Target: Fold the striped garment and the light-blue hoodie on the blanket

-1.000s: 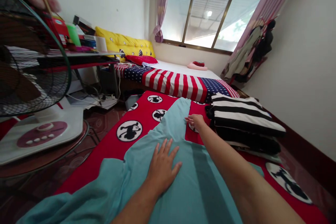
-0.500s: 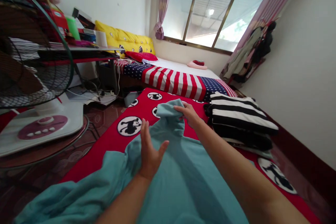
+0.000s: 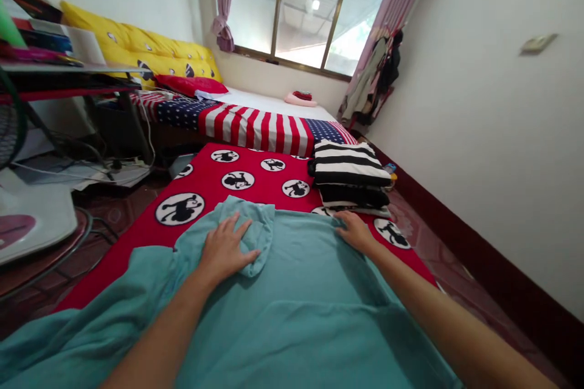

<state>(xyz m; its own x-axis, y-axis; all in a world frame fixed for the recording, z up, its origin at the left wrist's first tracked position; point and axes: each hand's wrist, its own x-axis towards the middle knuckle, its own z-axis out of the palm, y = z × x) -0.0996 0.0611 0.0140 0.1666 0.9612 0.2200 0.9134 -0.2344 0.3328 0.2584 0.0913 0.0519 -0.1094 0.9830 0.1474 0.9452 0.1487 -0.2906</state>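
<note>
A teal garment [image 3: 301, 292] lies spread over a red blanket [image 3: 255, 185] with black-and-white cartoon circles. My left hand [image 3: 225, 249] rests flat on a folded-back flap of the teal cloth, fingers stretched out. My right hand [image 3: 353, 232] lies on the garment's far right edge, fingers flat on the cloth, close to a stack of folded black-and-white striped clothes [image 3: 349, 176].
A bed with a stars-and-stripes cover [image 3: 246, 124], yellow pillows [image 3: 137, 55] and a red pillow [image 3: 189, 85] stands beyond. A cluttered desk [image 3: 55, 73], cables and a fan base [image 3: 27, 219] are on the left. Clothes hang [image 3: 378, 79] beside the window.
The teal sleeve, stretched far forward before, has been folded back onto the garment. My left hand now presses on the fold and my right hand has moved to the right edge. The view turned right.
</note>
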